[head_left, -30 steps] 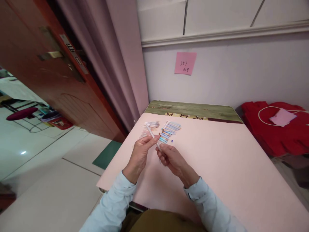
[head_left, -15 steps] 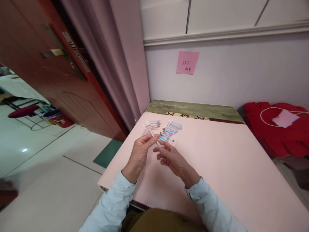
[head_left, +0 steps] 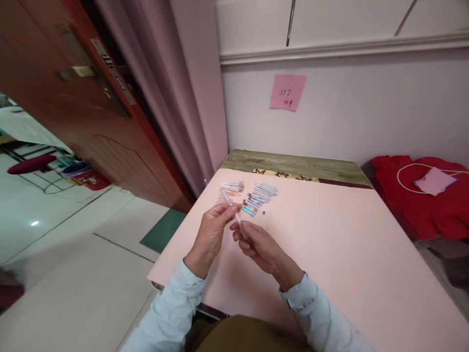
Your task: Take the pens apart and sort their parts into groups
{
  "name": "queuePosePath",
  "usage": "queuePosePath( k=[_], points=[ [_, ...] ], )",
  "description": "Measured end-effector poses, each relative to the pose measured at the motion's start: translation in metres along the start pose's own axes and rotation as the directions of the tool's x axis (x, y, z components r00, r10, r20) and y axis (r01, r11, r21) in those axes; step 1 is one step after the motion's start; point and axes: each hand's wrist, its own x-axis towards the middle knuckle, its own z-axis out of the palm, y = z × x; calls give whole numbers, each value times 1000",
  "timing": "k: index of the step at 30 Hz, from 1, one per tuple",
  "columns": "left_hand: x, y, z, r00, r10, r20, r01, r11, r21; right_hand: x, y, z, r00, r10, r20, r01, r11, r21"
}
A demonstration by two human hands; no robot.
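My left hand (head_left: 214, 227) pinches a thin white pen (head_left: 230, 203) near its middle, the pen slanting up and to the left. My right hand (head_left: 254, 239) is closed around the pen's lower end, just below the left fingertips. Both hands hover over the pink table (head_left: 330, 254). Beyond them lies a row of blue and orange pens (head_left: 259, 196), side by side. Left of that row is a small heap of pale pen parts (head_left: 231, 187). A tiny blue cap (head_left: 263, 212) rests on the table next to the row.
A green patterned cloth (head_left: 293, 164) covers the table's far edge against the wall, under a pink sticky note (head_left: 287, 92). Red fabric with a white cord (head_left: 421, 195) lies at the right. A curtain (head_left: 183, 88) and a wooden door (head_left: 73, 107) stand at the left.
My right hand has slid slightly down and left along the pen. The view has tilted a little. The pens on the table have not moved.
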Motion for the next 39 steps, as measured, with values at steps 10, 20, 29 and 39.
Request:
queuePosePath(
  k=[10,20,29,39],
  points=[
    [15,16,-82,942,32,-334,-86,985,-148,16,-5,-23,980,-52,-191,32,994,-108],
    [-6,-63,-120,877,-334,-345,358,934,4,125,-22,-40,898,-363,-250,83,697,-712],
    [22,-64,-112,886,-288,-363,342,935,94,192,-13,-30,867,-452,-210,-208,53,-977],
    [26,-68,-111,887,-302,-349,353,932,89,172,-20,-34,841,-527,-122,-96,76,-992]
  ],
)
